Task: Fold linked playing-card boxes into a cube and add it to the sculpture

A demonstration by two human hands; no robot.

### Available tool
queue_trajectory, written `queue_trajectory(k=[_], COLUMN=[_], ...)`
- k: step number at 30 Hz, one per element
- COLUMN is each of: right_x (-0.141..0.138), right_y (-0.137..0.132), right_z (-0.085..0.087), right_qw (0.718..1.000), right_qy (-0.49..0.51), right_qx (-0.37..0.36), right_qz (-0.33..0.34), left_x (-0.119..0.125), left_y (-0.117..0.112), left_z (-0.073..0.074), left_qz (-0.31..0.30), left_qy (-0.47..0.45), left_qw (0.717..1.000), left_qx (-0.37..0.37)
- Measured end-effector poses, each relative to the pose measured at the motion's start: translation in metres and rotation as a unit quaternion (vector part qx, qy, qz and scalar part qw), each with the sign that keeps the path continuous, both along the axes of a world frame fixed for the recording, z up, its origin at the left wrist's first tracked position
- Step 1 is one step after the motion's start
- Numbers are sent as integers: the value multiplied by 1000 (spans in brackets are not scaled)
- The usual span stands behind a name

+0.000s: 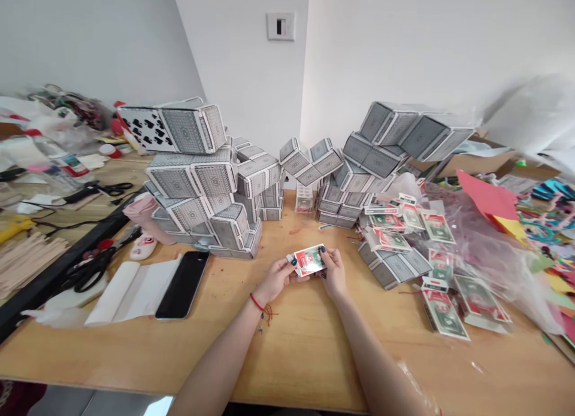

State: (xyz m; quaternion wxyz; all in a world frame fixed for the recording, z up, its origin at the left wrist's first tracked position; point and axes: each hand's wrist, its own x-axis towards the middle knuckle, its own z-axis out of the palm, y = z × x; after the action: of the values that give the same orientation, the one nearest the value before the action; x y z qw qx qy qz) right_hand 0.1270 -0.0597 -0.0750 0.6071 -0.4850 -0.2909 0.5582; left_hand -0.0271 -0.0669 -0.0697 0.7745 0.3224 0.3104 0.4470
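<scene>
A red, white and green playing card box (309,261) is held low over the middle of the table. My left hand (279,277) grips its left end, thumb on top. At its right end my right hand (333,270) pinches it, also with the thumb above. A red string bracelet circles my left wrist. Beyond my hands rise stacks of grey-backed playing card blocks: a tall left stack (197,182) and a tall right stack (372,158). Several joined grey blocks (309,161) bridge the gap at the back. The box's underside is hidden by my fingers.
Several red and green card boxes (444,311) lie at right beside clear plastic bags (498,260). A black phone (183,284), a white paper roll (117,293) and black scissors (96,263) lie at left. Coloured paper (487,194) and craft scraps crowd the far right.
</scene>
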Motion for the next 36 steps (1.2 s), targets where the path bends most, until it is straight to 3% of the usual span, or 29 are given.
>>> queue_trajectory(k=[9, 18, 20, 23, 27, 31, 36], right_x=[-4, -1, -5, -12, -17, -12, -9], right_y=[2, 4, -1, -10, -16, -15, -14], right_z=[-9, -12, -11, -4, 8, 9, 6], right_qw=[999, 975, 969, 970, 972, 965, 964], right_qy=[-44, -209, -226, -163, -127, -140, -137], right_qx=[1, 68, 94, 116, 119, 129, 142], right_qz=[11, 2, 44, 137, 157, 179, 178], left_x=[-1, 0, 0, 1, 4, 6, 5], left_y=[2, 7, 8, 9, 9, 4, -4], left_z=[5, 3, 3, 2, 2, 7, 12], left_qz=[28, 107, 126, 148, 159, 185, 125], left_qy=[32, 51, 43, 41, 63, 113, 230], left_qw=[999, 993, 991, 988, 984, 967, 930], left_qx=[21, 15, 18, 29, 52, 136, 259])
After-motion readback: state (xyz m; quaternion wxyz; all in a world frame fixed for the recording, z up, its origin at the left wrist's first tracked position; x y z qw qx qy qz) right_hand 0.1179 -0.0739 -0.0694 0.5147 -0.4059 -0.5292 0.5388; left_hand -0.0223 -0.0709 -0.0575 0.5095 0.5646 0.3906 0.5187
